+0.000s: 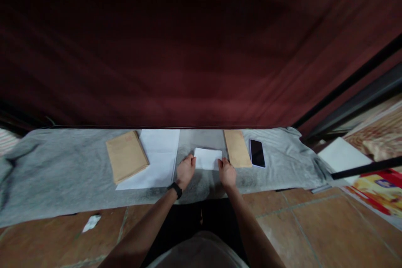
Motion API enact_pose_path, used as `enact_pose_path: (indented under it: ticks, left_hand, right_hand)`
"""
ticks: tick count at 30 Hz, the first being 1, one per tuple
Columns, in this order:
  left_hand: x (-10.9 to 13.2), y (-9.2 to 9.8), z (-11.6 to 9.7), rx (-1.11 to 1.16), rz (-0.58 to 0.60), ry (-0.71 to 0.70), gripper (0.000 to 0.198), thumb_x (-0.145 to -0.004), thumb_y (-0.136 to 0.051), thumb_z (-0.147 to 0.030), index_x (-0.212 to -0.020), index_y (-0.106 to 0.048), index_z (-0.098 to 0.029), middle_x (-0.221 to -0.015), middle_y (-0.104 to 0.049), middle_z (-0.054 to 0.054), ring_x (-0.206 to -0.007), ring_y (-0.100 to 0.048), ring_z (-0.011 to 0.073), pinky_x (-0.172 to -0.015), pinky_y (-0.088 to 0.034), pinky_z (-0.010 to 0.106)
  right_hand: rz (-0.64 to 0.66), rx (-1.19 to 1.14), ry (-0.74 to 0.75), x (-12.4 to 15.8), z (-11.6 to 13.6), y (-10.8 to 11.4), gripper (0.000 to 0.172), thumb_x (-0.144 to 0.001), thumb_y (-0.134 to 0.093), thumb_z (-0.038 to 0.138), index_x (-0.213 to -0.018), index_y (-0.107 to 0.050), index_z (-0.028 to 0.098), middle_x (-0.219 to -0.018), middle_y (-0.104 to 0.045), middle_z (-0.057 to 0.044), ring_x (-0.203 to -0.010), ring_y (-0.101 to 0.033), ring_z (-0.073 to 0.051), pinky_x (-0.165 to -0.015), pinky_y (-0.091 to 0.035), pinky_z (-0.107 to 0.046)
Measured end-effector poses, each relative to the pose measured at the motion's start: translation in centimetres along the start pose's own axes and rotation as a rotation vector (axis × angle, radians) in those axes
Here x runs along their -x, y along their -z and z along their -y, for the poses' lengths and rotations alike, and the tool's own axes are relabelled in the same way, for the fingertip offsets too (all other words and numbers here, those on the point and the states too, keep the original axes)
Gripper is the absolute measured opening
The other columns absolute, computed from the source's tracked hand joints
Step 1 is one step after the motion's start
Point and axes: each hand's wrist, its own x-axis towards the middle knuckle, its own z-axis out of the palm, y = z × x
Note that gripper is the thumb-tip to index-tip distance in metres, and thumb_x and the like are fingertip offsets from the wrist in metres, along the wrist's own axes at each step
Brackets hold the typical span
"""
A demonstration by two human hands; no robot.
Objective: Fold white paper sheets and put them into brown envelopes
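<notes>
Between my hands is a folded white sheet of paper (pixel 207 159), held by its left and right edges over the grey cloth. My left hand (pixel 186 171), below a black wristwatch, pinches the left edge. The right edge is gripped by my right hand (pixel 227 173). Just beyond that hand lies a brown envelope (pixel 238 148). On the left, a stack of brown envelopes (pixel 127 157) partly covers large white paper sheets (pixel 159 155).
A phone (pixel 258 153) lies right of the single envelope. Grey cloth (pixel 72 171) covers the narrow surface, with a dark red curtain (pixel 188 71) rising behind it. A colourful box (pixel 381 192) and a white board (pixel 344 159) stand at the right. A white scrap (pixel 91 223) is on the tiled floor.
</notes>
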Motion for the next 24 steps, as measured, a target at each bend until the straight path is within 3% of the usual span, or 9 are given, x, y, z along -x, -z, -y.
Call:
enact_pose_path:
  ticks: [11,16,21,24]
  left_hand:
    - [-0.3,0.2,-1.5,-0.205,0.05,0.076,0.037,-0.103,-0.032,-0.034,-0.12,-0.059,-0.015,-0.097,-0.074,0.014,-0.089,-0.072,0.0243,-0.077,-0.05,0.032]
    - [-0.8,0.3,-1.7,-0.229,0.073,0.079,0.037,-0.102,-0.033,-0.033,-0.118,-0.061,-0.016,-0.098,-0.075,0.014,-0.092,-0.072,0.0235,-0.078,-0.051,0.031]
    - [-1.3,0.1,-1.4,-0.234,0.075,0.059,0.037,-0.101,-0.034,-0.032,-0.118,-0.063,-0.015,-0.099,-0.074,0.015,-0.093,-0.072,0.025,-0.078,-0.053,0.033]
    - [-1.4,-0.1,-1.2,-0.235,0.065,0.043,0.038,-0.101,-0.034,-0.032,-0.119,-0.062,-0.014,-0.099,-0.074,0.016,-0.094,-0.072,0.026,-0.078,-0.053,0.034]
  right_hand:
    - [0.059,0.316,0.045,-0.8,0.8,-1.0,0.025,-0.099,-0.052,0.034,-0.105,-0.064,0.013,-0.088,-0.075,-0.017,-0.086,-0.072,-0.025,-0.075,-0.048,-0.03]
    - [0.092,0.56,0.081,-0.7,1.2,-1.1,0.032,-0.103,-0.042,0.032,-0.119,-0.058,0.011,-0.091,-0.073,-0.017,-0.083,-0.071,-0.025,-0.071,-0.048,-0.031]
    - [-0.045,0.601,0.299,-0.5,1.9,-1.5,0.034,-0.101,-0.039,0.025,-0.128,-0.055,0.013,-0.117,-0.067,-0.018,-0.104,-0.063,-0.027,-0.087,-0.047,-0.037]
    - [-0.012,0.519,0.485,0.2,2.5,-2.5,0.04,-0.102,-0.038,0.025,-0.138,-0.051,0.013,-0.137,-0.058,-0.017,-0.123,-0.054,-0.027,-0.103,-0.04,-0.041]
